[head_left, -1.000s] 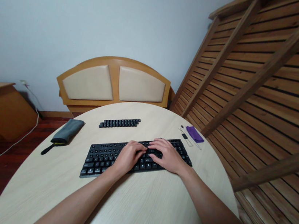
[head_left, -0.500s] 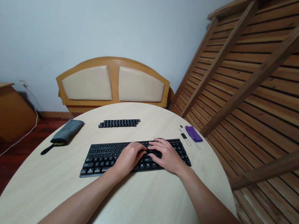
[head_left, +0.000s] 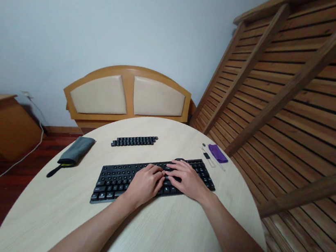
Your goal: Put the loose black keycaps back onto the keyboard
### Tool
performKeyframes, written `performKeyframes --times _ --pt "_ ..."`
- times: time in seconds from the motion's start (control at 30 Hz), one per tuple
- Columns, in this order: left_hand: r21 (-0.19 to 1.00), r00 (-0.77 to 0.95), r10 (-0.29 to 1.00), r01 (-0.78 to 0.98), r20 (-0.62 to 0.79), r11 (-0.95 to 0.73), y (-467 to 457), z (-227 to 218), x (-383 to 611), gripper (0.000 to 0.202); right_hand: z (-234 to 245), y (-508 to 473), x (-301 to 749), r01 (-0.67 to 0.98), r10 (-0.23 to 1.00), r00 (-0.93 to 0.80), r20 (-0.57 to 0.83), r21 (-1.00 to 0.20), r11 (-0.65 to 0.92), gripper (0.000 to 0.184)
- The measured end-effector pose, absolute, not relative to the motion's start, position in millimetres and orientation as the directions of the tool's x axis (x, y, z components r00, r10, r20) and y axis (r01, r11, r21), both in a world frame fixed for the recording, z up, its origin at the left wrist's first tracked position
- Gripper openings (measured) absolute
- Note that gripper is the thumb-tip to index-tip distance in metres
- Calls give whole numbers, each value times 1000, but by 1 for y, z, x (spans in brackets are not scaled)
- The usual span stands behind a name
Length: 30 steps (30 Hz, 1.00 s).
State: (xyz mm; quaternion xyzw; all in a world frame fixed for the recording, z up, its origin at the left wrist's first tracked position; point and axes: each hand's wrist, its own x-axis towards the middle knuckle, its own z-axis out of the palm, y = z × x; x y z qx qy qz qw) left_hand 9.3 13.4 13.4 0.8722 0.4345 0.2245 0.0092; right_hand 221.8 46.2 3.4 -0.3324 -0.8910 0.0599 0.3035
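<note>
Pale worktop (head_left: 52,206), black keyboard (head_left: 114,177).
Left hand (head_left: 145,183) and right hand (head_left: 187,179) are rested on it, each grip loosely open, seemingly nothing held.

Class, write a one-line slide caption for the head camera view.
Left hand and right hand rest on the middle of a black keyboard on a round wooden table.

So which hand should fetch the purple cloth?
Probably the right hand: it rests on the right half of the keyboard, nearer the cloth; the left hand sits mid-keyboard, farther off.
</note>
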Motion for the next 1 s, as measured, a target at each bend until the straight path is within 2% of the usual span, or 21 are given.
performKeyframes --times 0.3,0.57,1.0 --pt "290 487 790 748 372 -597 7 10 7 27 13 41 213 577 574 -622 533 -183 796 18" --pt "239 510 778 757 367 -609 5 10 4 31 12 41 211 595 588 -610 531 -183 783 17" --pt "221 486 782 775 391 -592 1 6 7 33 12 40 205 626 623 -572 534 -206 752 13"
